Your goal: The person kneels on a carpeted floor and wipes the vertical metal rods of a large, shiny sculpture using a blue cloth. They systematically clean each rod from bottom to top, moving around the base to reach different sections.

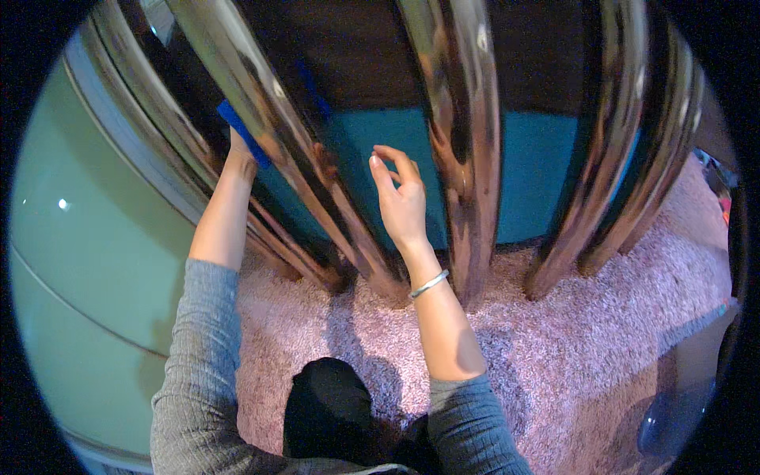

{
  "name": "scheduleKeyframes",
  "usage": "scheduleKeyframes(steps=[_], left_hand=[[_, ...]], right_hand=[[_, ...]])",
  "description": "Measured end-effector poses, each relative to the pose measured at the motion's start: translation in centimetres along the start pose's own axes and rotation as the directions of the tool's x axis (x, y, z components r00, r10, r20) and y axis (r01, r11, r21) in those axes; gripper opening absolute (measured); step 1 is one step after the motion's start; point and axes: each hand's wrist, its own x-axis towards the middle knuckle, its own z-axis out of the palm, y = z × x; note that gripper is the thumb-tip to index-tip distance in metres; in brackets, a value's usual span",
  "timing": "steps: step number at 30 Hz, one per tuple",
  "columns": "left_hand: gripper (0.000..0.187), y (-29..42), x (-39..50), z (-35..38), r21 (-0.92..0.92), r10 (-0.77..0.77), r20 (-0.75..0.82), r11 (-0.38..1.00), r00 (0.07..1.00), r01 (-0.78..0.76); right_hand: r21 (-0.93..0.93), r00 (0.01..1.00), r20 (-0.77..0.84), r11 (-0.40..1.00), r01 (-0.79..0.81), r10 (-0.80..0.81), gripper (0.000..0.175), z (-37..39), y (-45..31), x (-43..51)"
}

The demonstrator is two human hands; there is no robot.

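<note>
My left hand [238,144] reaches into the gap between two glossy metallic bars at the left, gripping a blue cloth [242,132]. Most of its fingers are hidden by the cloth and a bar. Beside the cloth, a thick polished bar [261,113] slants down towards the carpet. In front of a teal panel [380,127], my right hand [405,205] hovers with bent fingers and the thumb apart from them, holding nothing. A silvery bangle [428,285] circles the right wrist. Just right of that hand stands another shiny bar [469,154].
Further bars [594,178] rise at the right. Pink shaggy carpet [392,338] covers the floor around my dark-clothed knee [326,404]. A pale green, smooth curved surface [89,237] borders the left side. A bluish, shiny object [677,415] lies at lower right.
</note>
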Motion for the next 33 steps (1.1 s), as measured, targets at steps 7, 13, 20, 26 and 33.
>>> scheduleKeyframes(steps=[7, 13, 20, 26, 33], left_hand=[[0.046, -16.0, -2.4, -4.9, -0.306, -0.291, 0.494, 0.824, 0.819, 0.477], [0.048, -28.3, -18.1, -8.0, -0.261, -0.644, -0.014, 0.741, 0.765, 0.619], [0.05, -30.6, -28.2, -5.3, -0.303, -0.73, -0.346, 0.681, 0.589, 0.667], [0.055, -17.5, -19.8, 0.9, -0.251, -0.319, -0.359, 0.938, 0.877, 0.238], [0.065, -3.5, -12.5, 11.2, 0.829, 0.862, 0.332, -0.074, 0.382, -0.554]], right_hand=[[-0.184, 0.998, 0.021, 0.98, 0.07, -0.067, 0.03, -2.1, -1.4, -0.4], [-0.093, 0.995, 0.091, 0.995, 0.045, -0.037, 0.033, 0.9, 0.3, -1.1], [0.045, 0.981, 0.126, 0.987, -0.153, 0.146, 0.039, 0.3, 0.7, -0.1], [0.1, 0.991, 0.107, 0.991, -0.086, 0.076, 0.038, -1.3, -0.1, 0.7], [0.277, 0.997, 0.066, 0.959, -0.057, 0.04, 0.04, -0.9, -0.9, 1.5]])
